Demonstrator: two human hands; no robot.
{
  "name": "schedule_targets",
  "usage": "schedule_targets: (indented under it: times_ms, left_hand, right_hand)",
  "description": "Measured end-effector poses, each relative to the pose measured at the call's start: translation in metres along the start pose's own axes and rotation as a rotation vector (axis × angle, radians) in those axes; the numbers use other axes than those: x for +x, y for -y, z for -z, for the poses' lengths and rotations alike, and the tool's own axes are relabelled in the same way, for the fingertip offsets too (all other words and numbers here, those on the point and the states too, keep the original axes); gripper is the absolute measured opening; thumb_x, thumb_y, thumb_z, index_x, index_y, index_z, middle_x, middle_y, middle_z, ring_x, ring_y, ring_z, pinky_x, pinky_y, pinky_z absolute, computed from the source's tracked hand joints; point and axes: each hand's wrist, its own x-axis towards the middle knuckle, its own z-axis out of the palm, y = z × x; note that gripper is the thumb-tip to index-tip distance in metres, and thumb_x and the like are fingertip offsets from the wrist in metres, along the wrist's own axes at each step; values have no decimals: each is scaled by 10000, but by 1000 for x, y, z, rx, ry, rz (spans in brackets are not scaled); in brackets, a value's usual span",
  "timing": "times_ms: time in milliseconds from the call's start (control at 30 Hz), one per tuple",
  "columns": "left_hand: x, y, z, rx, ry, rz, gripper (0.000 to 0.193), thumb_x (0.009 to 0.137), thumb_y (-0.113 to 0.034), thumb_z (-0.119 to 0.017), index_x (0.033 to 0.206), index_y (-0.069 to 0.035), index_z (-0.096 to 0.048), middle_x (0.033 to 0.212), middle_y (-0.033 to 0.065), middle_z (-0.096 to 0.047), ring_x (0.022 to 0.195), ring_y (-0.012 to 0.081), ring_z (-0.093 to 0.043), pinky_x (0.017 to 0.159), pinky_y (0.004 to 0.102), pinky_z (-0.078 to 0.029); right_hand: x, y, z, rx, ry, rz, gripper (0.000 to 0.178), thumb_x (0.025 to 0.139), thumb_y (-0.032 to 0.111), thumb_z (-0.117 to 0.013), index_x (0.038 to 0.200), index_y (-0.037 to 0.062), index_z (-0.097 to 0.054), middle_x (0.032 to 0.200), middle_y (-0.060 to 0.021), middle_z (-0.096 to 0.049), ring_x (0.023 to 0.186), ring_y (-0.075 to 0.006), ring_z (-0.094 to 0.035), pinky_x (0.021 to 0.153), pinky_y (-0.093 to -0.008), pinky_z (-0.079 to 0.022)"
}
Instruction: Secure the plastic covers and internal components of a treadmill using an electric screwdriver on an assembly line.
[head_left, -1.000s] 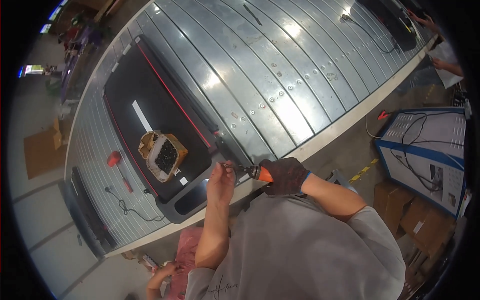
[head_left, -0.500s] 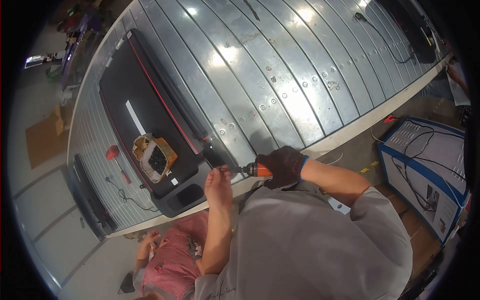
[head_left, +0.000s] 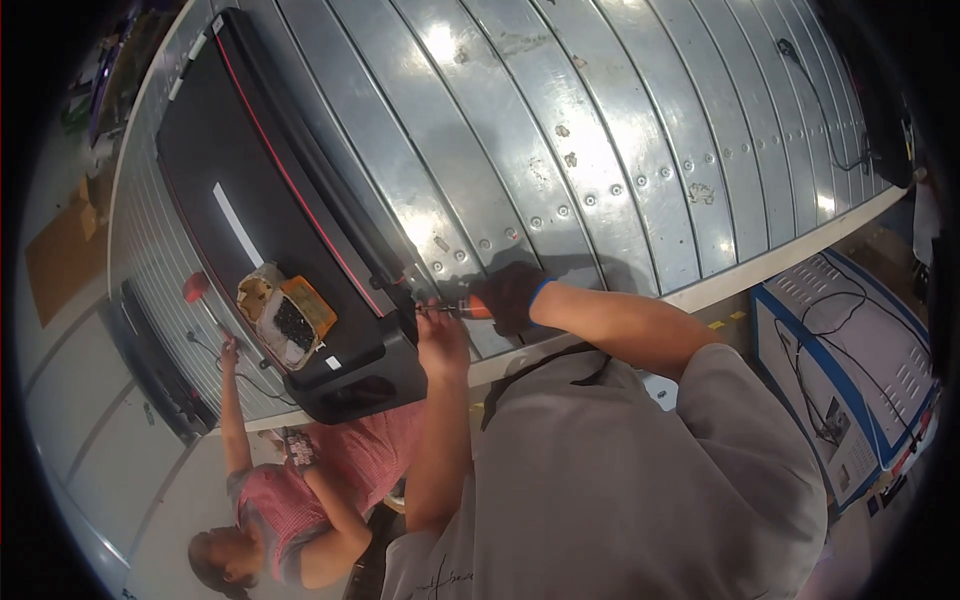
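Observation:
My right hand, in a dark glove, is wrapped round an orange power screwdriver whose bit points left. The bit meets the end of a long black panel with red trim lines. My bare left hand has its fingers pinched together at the bit's tip. Whatever small piece lies between them is too small to make out. On the panel, left of my hands, stands an open carton with a bag of small black parts.
A co-worker's hand is at the handle of a red-headed mallet on the slatted metal table. Another black part lies at the far left. Right of me stands a blue-and-white machine box with black cables.
My right hand has brought the screwdriver up against the panel's end, my left hand moving with it. The co-worker's arm has stretched out to the mallet's handle. The head view has shifted.

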Motion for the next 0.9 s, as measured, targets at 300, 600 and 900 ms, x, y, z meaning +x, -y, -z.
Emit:
schedule_targets:
  times_ms: [300, 600, 900]
  left_hand:
    - [13, -6, 10, -142, 95, 19, 216, 1021, -231, -638, 1220, -161, -687, 1241, 42, -710, 1118, 188, -676, 1024, 434, -546]
    - [-19, -16, -38, 44, -218, 25, 276, 1091, -302, -539, 1234, -114, -682, 1219, 44, -725, 1055, 197, -686, 891, 368, -570]
    - [35, -91, -51, 2047, -518, -1323, 235, 1056, -209, -496, 1049, 11, -578, 964, 180, -589, 883, 363, -590, 805, 478, -471]
  right_hand:
    - [37, -1, 23, -102, 22, 58, 467, 784, 139, -704, 1249, 126, -660, 1079, -154, -756, 1038, -353, -739, 879, -474, -581]
    - [47, -9, 28, -138, -11, 105, 413, 778, 158, -730, 1186, 110, -685, 1006, -182, -755, 980, -367, -748, 837, -480, -586]
    - [54, -12, 35, -153, 42, 142, 391, 853, 191, -671, 1220, 58, -650, 1116, -196, -744, 1077, -372, -724, 929, -501, -550]
